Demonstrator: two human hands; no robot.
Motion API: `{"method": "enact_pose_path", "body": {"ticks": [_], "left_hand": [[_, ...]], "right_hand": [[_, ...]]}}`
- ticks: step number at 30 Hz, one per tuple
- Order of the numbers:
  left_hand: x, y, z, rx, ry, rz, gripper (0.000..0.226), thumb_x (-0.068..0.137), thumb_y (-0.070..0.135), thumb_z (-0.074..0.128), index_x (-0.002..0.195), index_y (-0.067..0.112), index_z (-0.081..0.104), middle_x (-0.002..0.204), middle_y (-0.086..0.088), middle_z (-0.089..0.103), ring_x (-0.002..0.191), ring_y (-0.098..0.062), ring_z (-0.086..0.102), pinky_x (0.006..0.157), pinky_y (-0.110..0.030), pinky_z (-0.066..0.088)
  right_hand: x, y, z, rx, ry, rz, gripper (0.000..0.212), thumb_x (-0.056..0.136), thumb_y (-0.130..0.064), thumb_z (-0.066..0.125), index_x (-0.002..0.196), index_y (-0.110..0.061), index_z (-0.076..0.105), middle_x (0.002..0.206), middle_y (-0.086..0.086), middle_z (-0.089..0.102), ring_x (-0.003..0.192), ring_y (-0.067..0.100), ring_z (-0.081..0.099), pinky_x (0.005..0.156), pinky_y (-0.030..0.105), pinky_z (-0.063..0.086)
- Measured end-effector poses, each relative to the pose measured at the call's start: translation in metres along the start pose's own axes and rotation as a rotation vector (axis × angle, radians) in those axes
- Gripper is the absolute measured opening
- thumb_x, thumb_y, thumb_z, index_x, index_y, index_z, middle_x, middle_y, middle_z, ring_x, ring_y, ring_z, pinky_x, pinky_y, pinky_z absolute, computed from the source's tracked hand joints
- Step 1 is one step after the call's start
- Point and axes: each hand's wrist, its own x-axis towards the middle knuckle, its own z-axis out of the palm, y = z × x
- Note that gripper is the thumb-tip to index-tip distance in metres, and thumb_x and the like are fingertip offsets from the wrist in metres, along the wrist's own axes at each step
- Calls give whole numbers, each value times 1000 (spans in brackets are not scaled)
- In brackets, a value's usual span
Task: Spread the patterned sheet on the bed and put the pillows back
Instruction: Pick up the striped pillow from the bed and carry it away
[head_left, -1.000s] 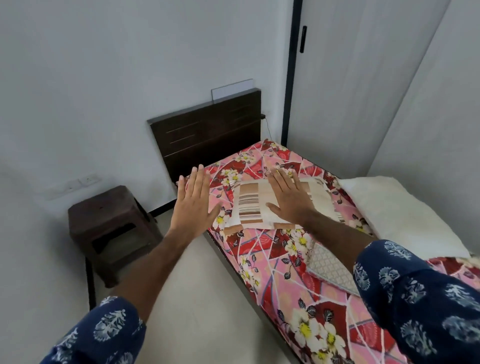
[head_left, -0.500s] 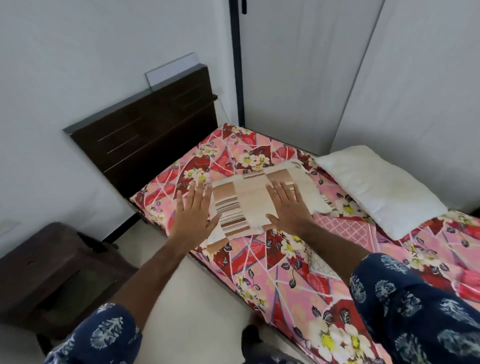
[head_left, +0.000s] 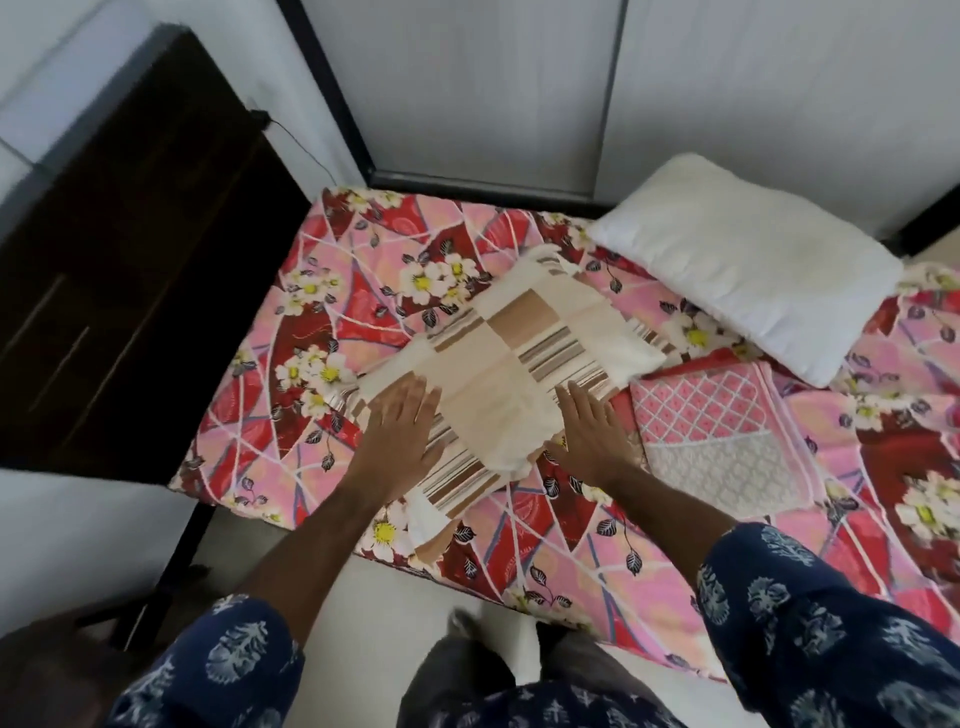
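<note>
Both hands now lie on the beige brown-striped pillow (head_left: 511, 374); earlier the left hand (head_left: 400, 441) hovered beside it. Left hand and right hand (head_left: 592, 434) press flat, fingers straight, on its near end. It lies on the pink-red floral sheet (head_left: 322, 322), left of the white pillow (head_left: 748, 265).

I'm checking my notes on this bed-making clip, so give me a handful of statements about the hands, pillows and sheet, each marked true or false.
1. Both hands lie flat with straight fingers on the striped beige pillow. True.
2. The left hand grips the white pillow. False: it rests on the striped pillow; the white one lies untouched.
3. The floral sheet covers the bed. True.
4. The right hand is curled into a fist. False: its fingers are straight.
</note>
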Motion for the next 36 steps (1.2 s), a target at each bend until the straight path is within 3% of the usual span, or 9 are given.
{"method": "enact_pose_path", "body": {"ticks": [4,9,15,19,21,26,29,33,36], "left_hand": [[62,-32,22,-26,-90,75,84,92,64,6,161,16,6,170,-12,0,156,-33,3,124,-55,10],[153,-78,61,-146,-123,101,76,103,48,39,162,16,4,170,-11,1,156,-32,3,125,-57,10],[217,-116,118,-253,-207,158,84,101,56,41,161,15,-2,170,-11,-2,156,-33,3,124,-60,9],[248,-130,145,-407,-198,110,99,92,76,38,161,18,-3,170,-11,0,156,-30,2,124,-58,10],[262,-130,151,-478,-214,65,109,86,83,38,161,15,-2,170,-12,0,156,-30,3,124,-58,12],[298,-128,165,-513,-201,48,139,62,99,46,160,12,2,169,-14,10,154,-33,15,123,-58,20],[312,-124,168,-553,-156,24,150,49,94,64,160,11,5,166,-15,19,152,-34,21,122,-56,25],[321,-117,161,-527,-150,-46,148,44,78,85,158,15,16,153,-17,40,141,-37,37,115,-56,35],[321,-122,154,-735,-199,-48,129,38,77,89,146,26,41,138,2,60,126,-21,58,106,-47,49]], "right_hand": [[26,-7,35,169,8,176,88,98,-51,50,161,-11,3,169,13,5,156,32,8,126,50,13],[69,-33,80,544,104,511,96,95,-51,60,159,-3,6,167,20,8,153,39,12,123,51,17],[127,-65,121,1142,284,980,112,75,-51,82,154,-6,17,151,19,31,142,37,31,118,50,31],[151,-68,143,1310,450,1109,130,53,-71,81,151,-9,23,146,14,41,136,32,42,113,53,40],[158,-66,148,1303,485,1162,138,46,-78,77,153,-10,21,151,15,37,141,33,37,116,52,36],[169,-55,167,1213,472,1275,123,63,-66,85,152,-8,23,153,16,29,145,37,27,119,53,27],[175,-48,172,1192,488,1297,116,63,-60,88,147,-6,28,146,13,33,139,36,32,117,50,30],[178,-53,167,1177,563,1302,106,60,-56,90,136,-6,36,136,11,41,130,34,41,110,48,38],[166,-57,154,1411,611,1250,94,53,-53,94,122,-12,44,121,5,58,113,28,60,95,48,54]]}}
